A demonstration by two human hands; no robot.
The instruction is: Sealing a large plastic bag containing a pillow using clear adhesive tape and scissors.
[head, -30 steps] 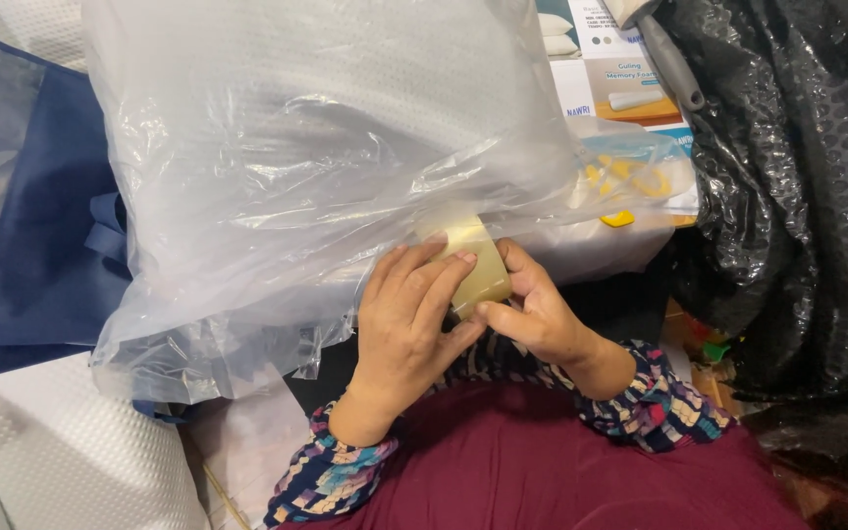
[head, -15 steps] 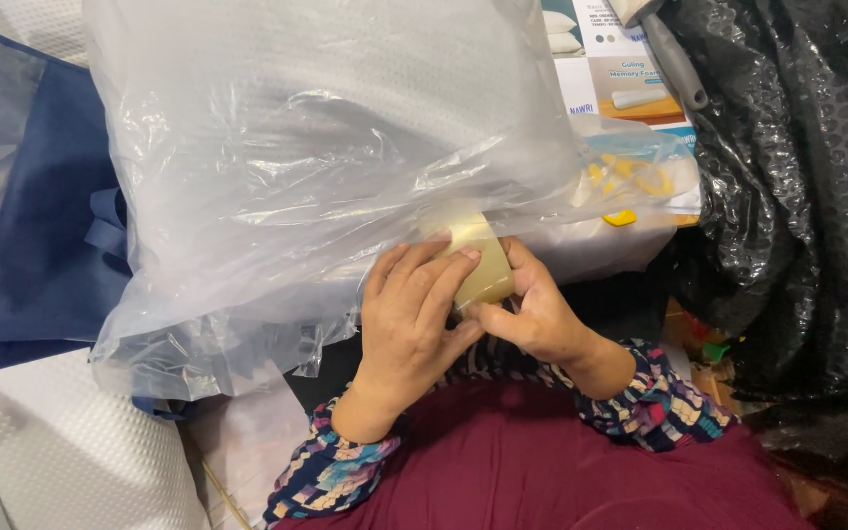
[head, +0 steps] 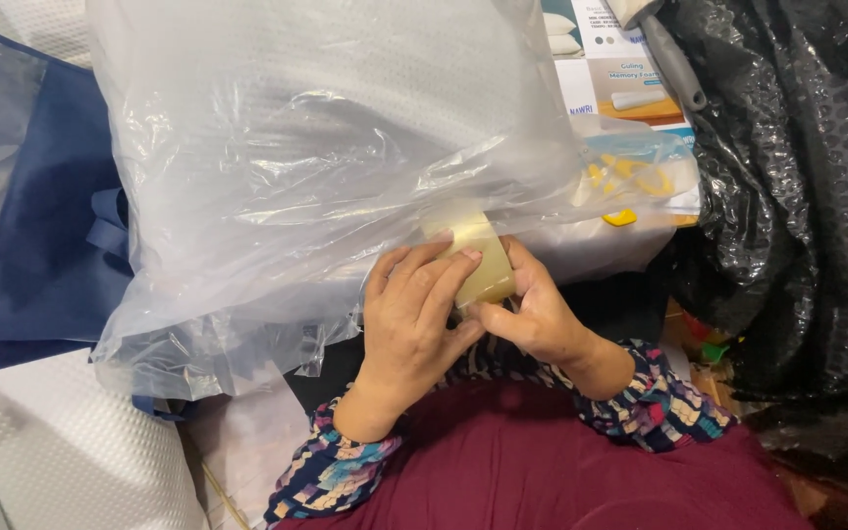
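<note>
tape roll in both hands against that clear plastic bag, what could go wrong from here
1. The yellowish roll of clear tape is pinched between the left hand and right hand against the thin, wrinkled clear plastic bag; tape could land on creases and seal poorly, or tear the film if peeled back.
2. Loose bag folds hang beside the left hand and might get caught in the tape.

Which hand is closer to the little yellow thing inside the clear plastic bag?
Right. The right hand sits just below and left of the small yellow object in the clear plastic bag. The left hand is farther left, across the tape roll.
</note>
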